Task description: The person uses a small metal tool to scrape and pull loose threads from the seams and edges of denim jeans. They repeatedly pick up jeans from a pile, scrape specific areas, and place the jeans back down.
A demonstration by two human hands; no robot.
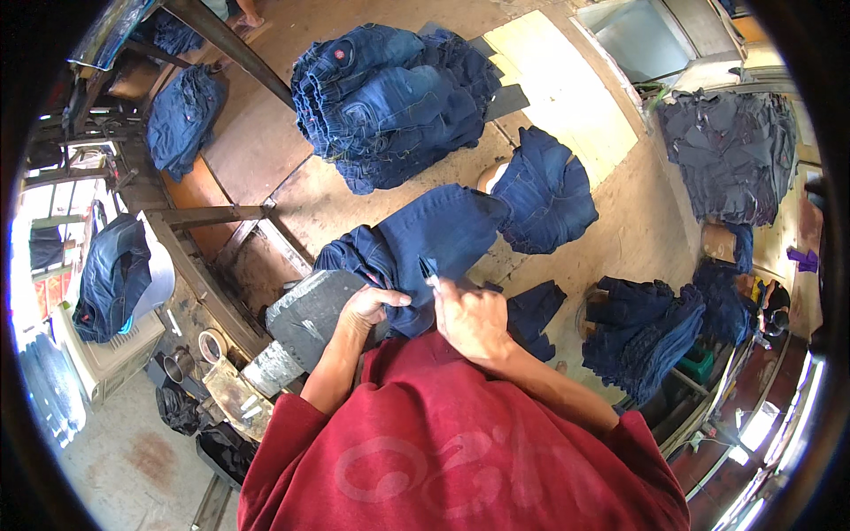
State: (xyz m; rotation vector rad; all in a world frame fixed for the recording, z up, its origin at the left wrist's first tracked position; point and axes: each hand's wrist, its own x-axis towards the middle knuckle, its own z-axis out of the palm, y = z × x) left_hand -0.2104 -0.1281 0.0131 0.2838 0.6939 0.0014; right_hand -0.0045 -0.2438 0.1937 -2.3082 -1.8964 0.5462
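Red shirt (460,442) of the wearer fills the lower middle, both bare forearms reaching up from its sleeves. Just beyond it, at the centre, lie folded dark blue jeans (447,232). The left hand (370,305) pinches their near edge, thumb laid flat on top and fingers curled out of sight beneath. The right hand (472,320) is closed around a small tool (430,271), its tip at the cloth; what kind of tool, I cannot tell. Just beside the left hand is a scuffed grey block (312,310). At the far end, the jeans meet a second bundle (544,195). Beyond stands a tall jeans pile (390,102), near a pale yellow sheet (580,115). To the right are a dark blue heap (642,336) and, farther up, grey clothes (730,155). Far left, more denim (113,279) rests on a cream box (115,358), near a tape roll (212,346).
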